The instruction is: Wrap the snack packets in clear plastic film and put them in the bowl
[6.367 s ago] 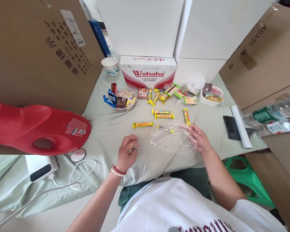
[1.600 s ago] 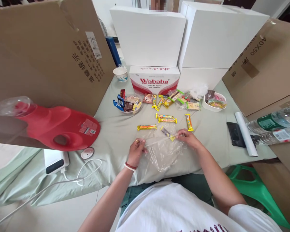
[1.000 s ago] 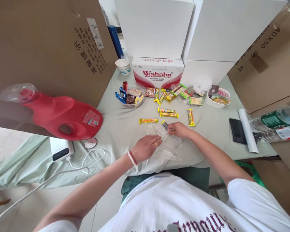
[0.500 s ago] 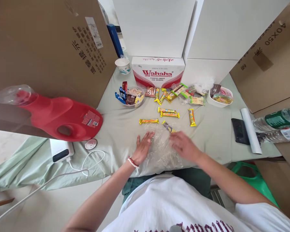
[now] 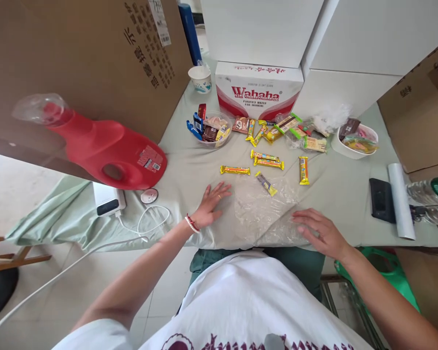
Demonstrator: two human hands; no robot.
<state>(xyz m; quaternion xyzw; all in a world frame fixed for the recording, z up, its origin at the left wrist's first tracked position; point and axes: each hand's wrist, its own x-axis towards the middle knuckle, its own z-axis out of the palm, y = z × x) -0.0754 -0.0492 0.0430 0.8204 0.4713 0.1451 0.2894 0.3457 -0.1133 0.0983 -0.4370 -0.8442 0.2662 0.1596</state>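
A crumpled clear plastic bag lies flat at the front of the table. Left of it, my left hand rests with its fingers spread, holding nothing. At the bag's right edge is my right hand, fingers apart and nothing gripped. On the bag's far part lies a snack bar in a yellow and purple wrapper. Just beyond are a yellow-wrapped bar on the left, a pair of yellow bars in the middle and an upright-lying yellow bar on the right.
Behind stand a bowl of snacks, a heap of wrapped snacks, a white tub and a Wahaha carton. A red jug and power bank are left; a phone and white roll right.
My right hand has moved right, off the yellow and purple bar, which now shows whole on the bag. My left hand has shifted left. The view has shifted too.
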